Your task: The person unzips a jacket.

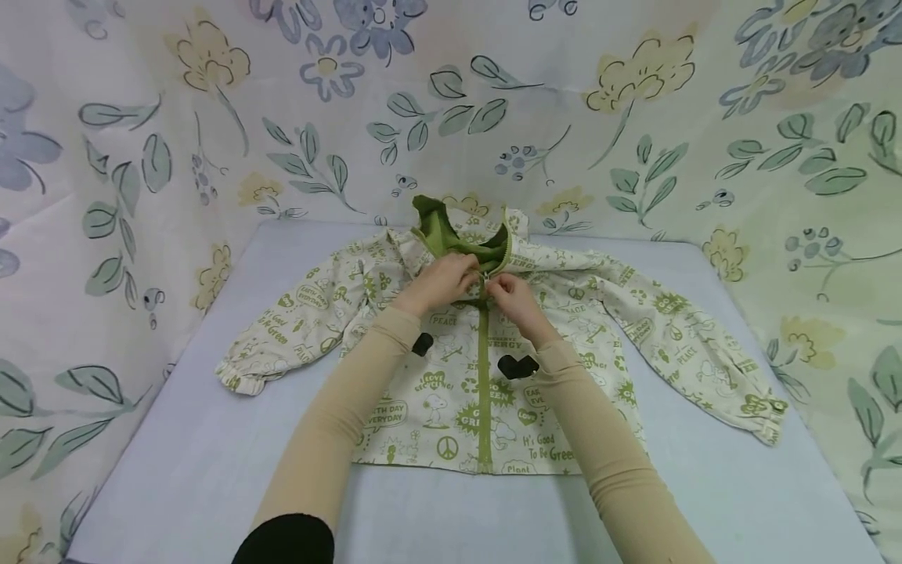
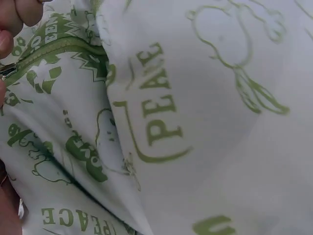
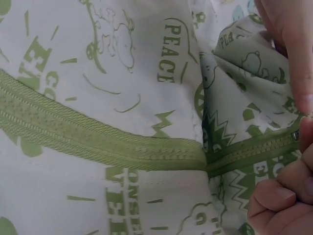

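A white zip-up jacket (image 1: 437,392) with green lettering and cartoon dogs lies front up, sleeves spread, its green-lined collar (image 1: 440,231) standing open at the neck. My left hand (image 1: 444,283) grips the collar edge beside the top of the front zip. Just right of it, my right hand (image 1: 514,301) pinches the zip pull (image 1: 485,276) between thumb and index finger. Below the pull, the green zip (image 1: 484,392) runs joined down to the hem. The right wrist view shows the zip folding under the cloth towards the metal slider (image 3: 296,134). Fingers partly hide the pull.
The jacket lies on a pale cloth-covered table (image 1: 176,454). A flower-patterned curtain (image 1: 451,117) hangs behind and at both sides. One elasticated sleeve (image 1: 296,321) stretches left, the other sleeve (image 1: 683,345) right. A dark heart-like shape (image 1: 517,366) shows beside the right forearm.
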`<control>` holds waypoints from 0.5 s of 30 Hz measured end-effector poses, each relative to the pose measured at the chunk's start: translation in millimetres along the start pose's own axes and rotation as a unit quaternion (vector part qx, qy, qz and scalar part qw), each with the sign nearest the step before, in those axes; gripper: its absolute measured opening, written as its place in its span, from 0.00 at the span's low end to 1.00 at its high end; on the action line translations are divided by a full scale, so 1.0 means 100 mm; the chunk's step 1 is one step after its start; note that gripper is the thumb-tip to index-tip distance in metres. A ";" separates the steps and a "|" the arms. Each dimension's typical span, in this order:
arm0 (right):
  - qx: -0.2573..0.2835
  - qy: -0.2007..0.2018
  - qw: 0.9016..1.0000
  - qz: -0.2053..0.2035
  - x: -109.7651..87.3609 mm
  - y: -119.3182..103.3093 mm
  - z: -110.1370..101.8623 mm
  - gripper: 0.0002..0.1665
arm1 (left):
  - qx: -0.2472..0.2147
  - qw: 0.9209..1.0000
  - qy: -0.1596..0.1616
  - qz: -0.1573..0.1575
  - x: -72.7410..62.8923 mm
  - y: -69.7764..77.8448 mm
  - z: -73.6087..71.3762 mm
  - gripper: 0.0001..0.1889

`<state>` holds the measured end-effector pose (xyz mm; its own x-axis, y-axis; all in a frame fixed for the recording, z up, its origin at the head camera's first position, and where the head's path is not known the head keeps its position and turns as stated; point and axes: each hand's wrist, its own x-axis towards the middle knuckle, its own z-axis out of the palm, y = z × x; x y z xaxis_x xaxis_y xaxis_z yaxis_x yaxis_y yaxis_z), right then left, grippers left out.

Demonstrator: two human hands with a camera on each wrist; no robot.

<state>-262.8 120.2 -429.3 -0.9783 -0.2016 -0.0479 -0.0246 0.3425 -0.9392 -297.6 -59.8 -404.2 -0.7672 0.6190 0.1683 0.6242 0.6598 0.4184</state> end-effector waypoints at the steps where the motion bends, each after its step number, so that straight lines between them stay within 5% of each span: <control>1: 0.003 0.001 1.000 -0.002 0.00 -0.01 0.00 0.19 | -0.021 1.000 0.000 -0.008 0.01 0.00 0.00 0.09; 6: 0.008 0.018 1.000 -0.017 0.02 -0.07 -0.02 0.18 | -0.102 0.994 0.021 -0.028 0.05 0.00 -0.04 0.10; 11: 0.029 0.019 0.999 -0.030 0.03 -0.15 -0.05 0.20 | -0.131 0.990 0.052 -0.023 0.11 0.02 -0.11 0.09; 15: 0.043 0.016 0.998 -0.032 0.03 -0.17 -0.05 0.21 | -0.149 0.987 0.047 -0.027 0.14 0.02 -0.13 0.10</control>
<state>-266.7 118.6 -412.1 -0.9813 -0.1910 0.0225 -0.0708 0.2500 -0.9657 -309.4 -55.6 -389.4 -0.8167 0.5355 0.2151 0.5223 0.5275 0.6701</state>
